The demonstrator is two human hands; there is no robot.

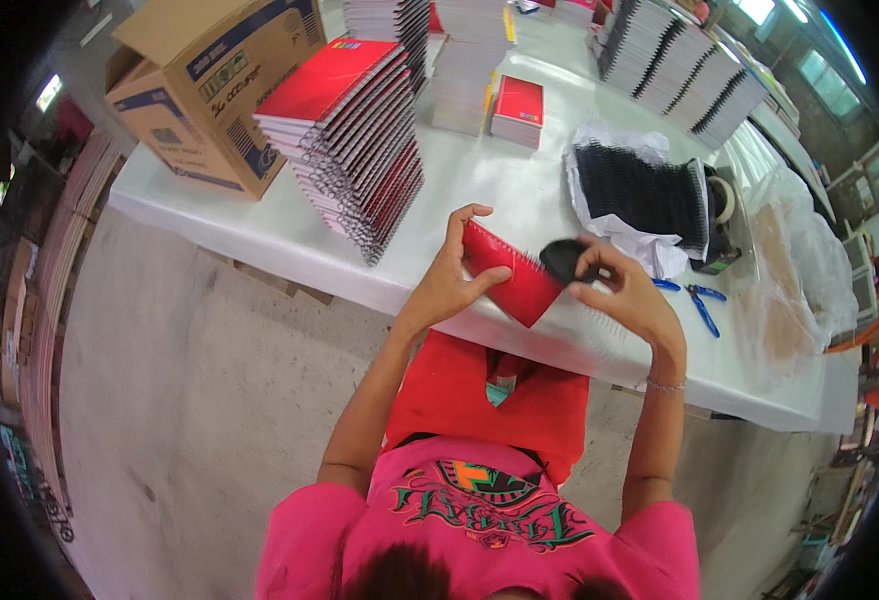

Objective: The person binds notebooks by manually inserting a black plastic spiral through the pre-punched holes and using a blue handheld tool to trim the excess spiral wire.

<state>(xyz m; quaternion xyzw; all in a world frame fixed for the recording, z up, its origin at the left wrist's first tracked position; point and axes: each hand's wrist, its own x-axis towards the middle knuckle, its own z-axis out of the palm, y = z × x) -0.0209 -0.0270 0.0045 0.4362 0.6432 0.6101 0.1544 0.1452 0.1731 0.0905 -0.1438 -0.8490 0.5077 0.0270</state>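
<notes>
Just above the table's front edge, my left hand grips a red-covered notebook, its thumb lying across the cover. The notebook is tilted, and thin spiral wire shows along its upper edge. My right hand pinches a black rounded object at the notebook's right end, against the wire edge. The exact kind of that object is not clear. Blurred pale wire loops show just below my right hand.
A tall stack of red spiral notebooks stands left, beside a cardboard box. Black binding coils lie on white wrapping at right. Blue-handled pliers and clear plastic lie nearby. A red notepad stack sits farther back.
</notes>
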